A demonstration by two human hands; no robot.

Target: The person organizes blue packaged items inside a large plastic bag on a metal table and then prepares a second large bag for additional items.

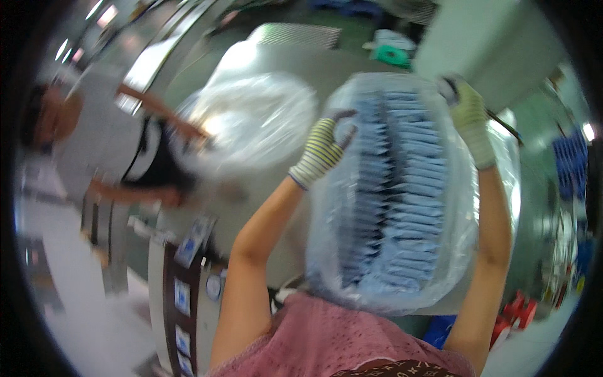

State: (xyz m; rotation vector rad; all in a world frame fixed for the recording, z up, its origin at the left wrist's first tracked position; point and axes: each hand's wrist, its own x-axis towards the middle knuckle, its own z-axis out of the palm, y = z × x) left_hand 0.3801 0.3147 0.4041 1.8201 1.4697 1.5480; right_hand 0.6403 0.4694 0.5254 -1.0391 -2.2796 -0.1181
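A large clear plastic bag [461, 217] lies before me, with light-blue folded packets [414, 195] standing in two long rows inside. My left hand [320, 147] wears a yellow-and-white striped glove with dark fingertips. It is at the left side of the bag, thumb and forefinger apart over the plastic beside the left row. My right hand [470, 119], gloved alike, is at the bag's far right edge. Its fingers are curled at the plastic rim and somewhat blurred.
Left of the bag, another clear plastic bag [264, 119] lies on the grey table [251, 217]. A co-worker [107, 125] stands at the left with a hand by that bag. A pale upright panel [490, 44] rises at the far right. Blue crates [570, 163] stand farther right.
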